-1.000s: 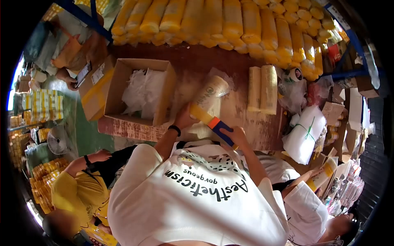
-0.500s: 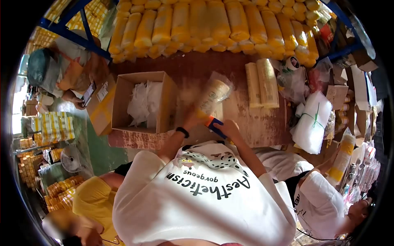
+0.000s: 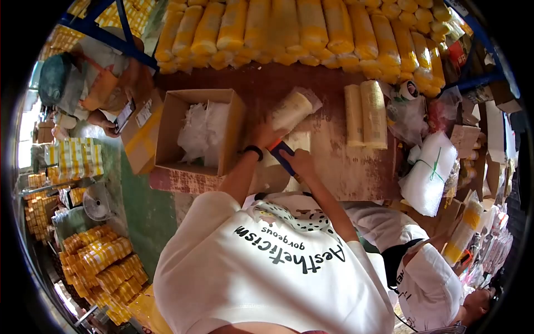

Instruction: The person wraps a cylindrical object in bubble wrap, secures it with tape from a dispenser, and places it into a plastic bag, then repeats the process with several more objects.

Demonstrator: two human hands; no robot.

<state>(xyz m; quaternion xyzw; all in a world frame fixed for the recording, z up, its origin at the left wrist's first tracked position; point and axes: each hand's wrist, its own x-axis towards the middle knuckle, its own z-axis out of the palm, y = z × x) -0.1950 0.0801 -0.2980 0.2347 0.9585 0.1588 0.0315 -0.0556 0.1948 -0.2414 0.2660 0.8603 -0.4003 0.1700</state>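
Note:
My left hand (image 3: 265,133), with a black band at its wrist, is closed around the near end of a pale yellow roll (image 3: 292,111) in clear plastic wrap. The roll lies at a slant over the worn red table (image 3: 328,167), its loose plastic end pointing away to the right. In my right hand (image 3: 302,162) is a blue and orange tape dispenser (image 3: 282,156), gripped by its blue part. Its orange end is right by my left hand and the roll's near end. Two more pale yellow rolls (image 3: 365,115) stand side by side to the right.
Left on the table is an open cardboard box (image 3: 236,128) holding white wrapping. Yellow wrapped rolls (image 3: 283,28) are stacked along the back. A bundle of white wrap (image 3: 428,178) sits right. One person holds a phone (image 3: 123,117); another person (image 3: 428,273) handles a yellow roll.
My left hand and the roll have turned, the roll now lying flatter. The dispenser has shifted slightly left. The person in yellow at lower left has mostly gone from view, baring stacked yellow packs.

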